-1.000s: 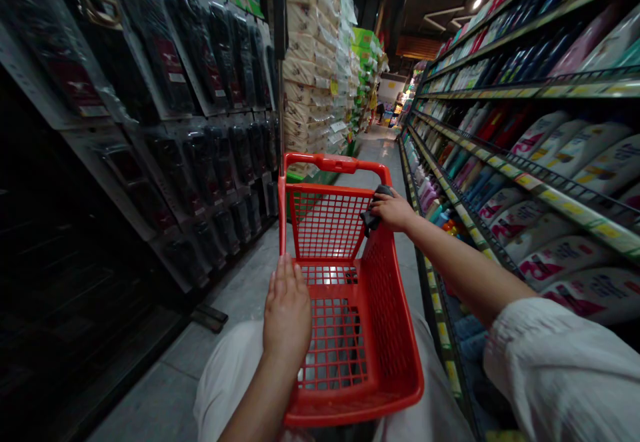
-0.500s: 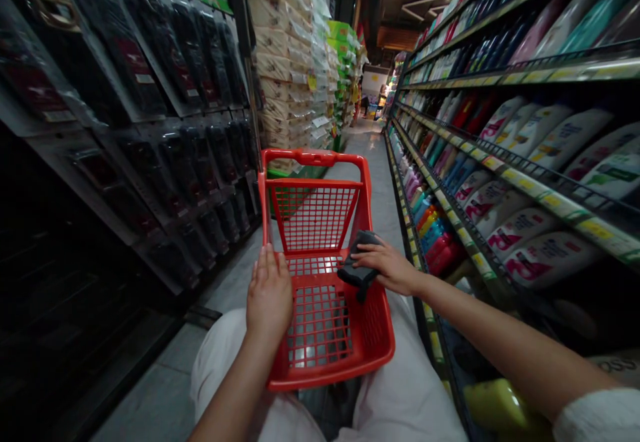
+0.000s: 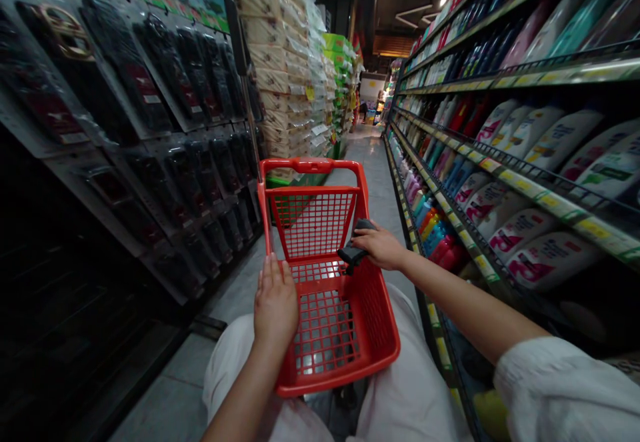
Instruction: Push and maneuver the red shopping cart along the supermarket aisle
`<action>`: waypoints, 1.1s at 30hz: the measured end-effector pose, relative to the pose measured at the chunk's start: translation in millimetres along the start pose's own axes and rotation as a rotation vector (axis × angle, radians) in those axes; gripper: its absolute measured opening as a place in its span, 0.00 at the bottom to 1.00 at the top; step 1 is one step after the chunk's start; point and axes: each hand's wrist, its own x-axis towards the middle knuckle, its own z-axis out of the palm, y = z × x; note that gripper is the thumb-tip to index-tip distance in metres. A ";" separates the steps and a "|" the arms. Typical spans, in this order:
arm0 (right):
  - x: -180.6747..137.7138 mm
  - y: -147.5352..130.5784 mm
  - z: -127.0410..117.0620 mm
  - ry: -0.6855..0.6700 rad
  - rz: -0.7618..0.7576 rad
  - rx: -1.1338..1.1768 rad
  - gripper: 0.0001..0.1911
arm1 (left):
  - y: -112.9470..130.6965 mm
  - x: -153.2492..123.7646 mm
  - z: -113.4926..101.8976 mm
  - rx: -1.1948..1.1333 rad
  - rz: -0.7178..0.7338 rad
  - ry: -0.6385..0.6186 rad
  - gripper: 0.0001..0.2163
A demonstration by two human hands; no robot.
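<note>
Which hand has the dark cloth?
The right hand, holding the dark cloth at the right side of the red cart; the left hand lies flat opposite, no cloth showing.

Belts [image 3: 113, 62] left, cart [image 3: 373, 315] centre, bottles [image 3: 531, 129] right, packs [image 3: 280, 55] beyond
</note>
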 end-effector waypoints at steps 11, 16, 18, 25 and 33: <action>-86.7 -76.6 27.0 0.137 0.069 0.303 0.31 | -4.1 7.3 0.0 -0.004 0.033 -0.027 0.24; -111.2 -107.1 18.7 -0.004 0.014 0.299 0.27 | -4.5 5.6 0.5 -0.028 0.031 -0.004 0.24; -100.9 -99.0 11.5 -0.064 -0.020 0.248 0.24 | -4.6 4.3 1.2 -0.027 0.030 0.003 0.25; 2.1 -45.0 15.8 -0.269 0.029 -0.174 0.12 | -5.8 0.8 1.5 -0.004 0.008 -0.014 0.25; 117.8 -41.5 80.2 -0.418 0.305 -0.096 0.14 | -10.3 0.4 13.8 -0.152 -0.024 0.033 0.27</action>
